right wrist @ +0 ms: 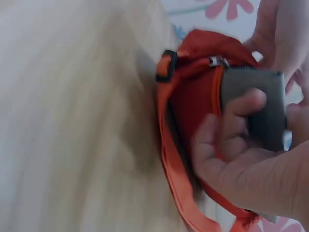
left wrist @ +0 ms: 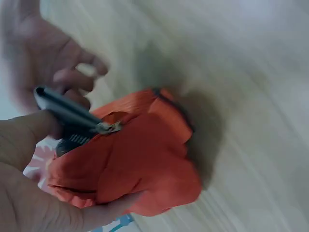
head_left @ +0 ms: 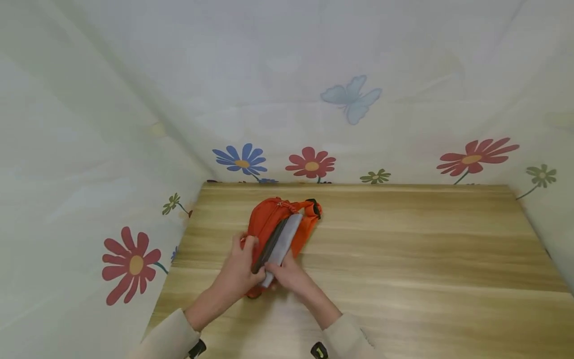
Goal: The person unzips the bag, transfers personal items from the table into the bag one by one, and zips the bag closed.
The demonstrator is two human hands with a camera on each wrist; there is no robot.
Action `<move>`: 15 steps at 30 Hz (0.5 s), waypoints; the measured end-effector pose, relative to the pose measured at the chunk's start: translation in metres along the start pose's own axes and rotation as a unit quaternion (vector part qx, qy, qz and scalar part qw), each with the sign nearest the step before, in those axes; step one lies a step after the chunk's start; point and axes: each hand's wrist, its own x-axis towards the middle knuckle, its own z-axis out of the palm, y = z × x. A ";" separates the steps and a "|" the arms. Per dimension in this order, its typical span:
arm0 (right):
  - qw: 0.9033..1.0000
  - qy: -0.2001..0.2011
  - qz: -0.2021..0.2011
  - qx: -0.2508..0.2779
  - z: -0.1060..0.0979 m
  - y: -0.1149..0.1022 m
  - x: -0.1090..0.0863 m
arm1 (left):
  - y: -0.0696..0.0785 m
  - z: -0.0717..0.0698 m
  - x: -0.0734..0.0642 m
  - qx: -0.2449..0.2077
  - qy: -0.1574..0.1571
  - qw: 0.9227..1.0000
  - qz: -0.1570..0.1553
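An orange waist bag (head_left: 265, 219) lies tilted on the table, its zipped mouth open. A flat grey wallet-like object (head_left: 284, 238) stands partly inside the mouth, with a dark strip beside it. My left hand (head_left: 239, 264) grips the bag's left side, its thumb against the lower end of the grey object. On the other side, my right hand (head_left: 293, 276) pinches the object's lower end, thumb over the edge. The right wrist view shows the right fingers (right wrist: 239, 128) bent before its grey face. The object's lower part is hidden in the bag.
The wood-grain table (head_left: 403, 239) extends to the right of the bag. An orange strap with a black buckle (right wrist: 166, 66) hangs at the bag's side. A pale flower-printed cloth (head_left: 403, 124) stands behind the table and along its sides.
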 end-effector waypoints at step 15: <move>0.998 0.051 0.003 0.024 0.020 0.006 -0.002 | -0.013 -0.016 0.001 0.063 -0.201 0.975 -0.072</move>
